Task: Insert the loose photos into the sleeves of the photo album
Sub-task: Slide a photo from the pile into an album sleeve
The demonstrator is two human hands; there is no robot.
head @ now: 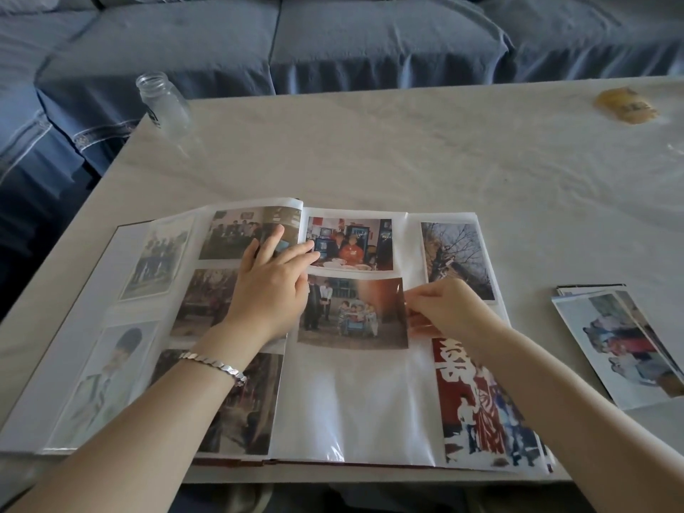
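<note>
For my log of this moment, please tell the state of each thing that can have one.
photo album: open, flat on the table.
middle photo: on the right page, right edge pinched.
lower sleeve: empty.
glass jar: lidless, empty.
loose photos: stacked right of the album.
left hand: flat, pressing the album.
right hand: pinches the middle photo's edge.

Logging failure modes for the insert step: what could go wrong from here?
Right hand pinches the middle photo by its right edge; pushing could buckle it.
Left hand presses flat only near the album spine, so the page may lift.
The loose photos lie beside the right forearm; a swing could scatter them.
</note>
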